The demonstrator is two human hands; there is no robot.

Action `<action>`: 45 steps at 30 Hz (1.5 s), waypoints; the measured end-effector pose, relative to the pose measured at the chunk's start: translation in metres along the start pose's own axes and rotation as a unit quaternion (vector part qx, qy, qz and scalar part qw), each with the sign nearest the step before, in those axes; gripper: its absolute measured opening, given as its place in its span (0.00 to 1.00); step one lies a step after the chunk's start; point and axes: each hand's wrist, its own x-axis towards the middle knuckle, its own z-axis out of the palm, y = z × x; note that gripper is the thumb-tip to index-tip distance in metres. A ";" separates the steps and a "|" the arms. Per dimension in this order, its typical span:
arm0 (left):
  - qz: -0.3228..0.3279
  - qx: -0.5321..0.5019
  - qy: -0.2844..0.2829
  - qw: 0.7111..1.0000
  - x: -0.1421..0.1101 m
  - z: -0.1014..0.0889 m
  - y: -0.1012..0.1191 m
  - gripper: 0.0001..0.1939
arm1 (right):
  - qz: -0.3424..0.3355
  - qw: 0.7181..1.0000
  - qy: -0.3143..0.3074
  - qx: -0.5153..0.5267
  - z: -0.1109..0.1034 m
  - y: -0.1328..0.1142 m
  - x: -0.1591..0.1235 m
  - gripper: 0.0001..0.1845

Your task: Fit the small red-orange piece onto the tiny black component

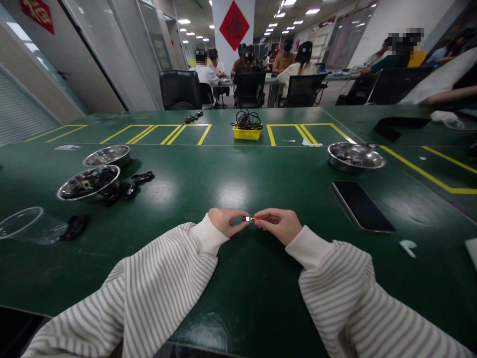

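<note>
Above the middle of the green table (pixel 231 174), my left hand (pixel 225 221) and my right hand (pixel 280 223) meet fingertip to fingertip. Between thumb and finger, the left one pinches a small silver-and-black piece (pixel 247 219), which resembles a plug or connector. A small orange piece (pixel 255 218) is pinched in the right one, touching or very close to the silver end. Whether the two pieces are joined I cannot tell, since the fingers cover much of them.
At left are two steel bowls (pixel 61 195) (pixel 89 160), dark parts (pixel 143 176) and a clear plastic cup (pixel 40 228). A phone (pixel 363 206), a white hook-shaped piece (pixel 408 247) and a steel bowl (pixel 356 166) lie right. Behind stands a yellow box (pixel 247 134) with black cables.
</note>
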 end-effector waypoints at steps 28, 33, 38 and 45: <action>0.005 -0.041 0.057 0.998 -0.001 -0.001 0.003 0.16 | -0.016 0.999 -0.024 0.018 -0.004 -0.003 -0.002 0.09; -0.067 -0.076 0.132 0.986 0.003 -0.005 -0.010 0.18 | -0.013 1.000 -0.023 0.010 -0.009 -0.003 -0.002 0.15; -0.158 -0.033 0.199 0.967 0.005 -0.025 -0.056 0.19 | 0.007 1.000 0.008 -0.004 -0.010 -0.002 -0.001 0.13; -0.361 0.256 0.011 0.897 -0.008 -0.069 -0.124 0.20 | 0.008 1.000 -0.018 -0.020 -0.009 -0.008 -0.003 0.10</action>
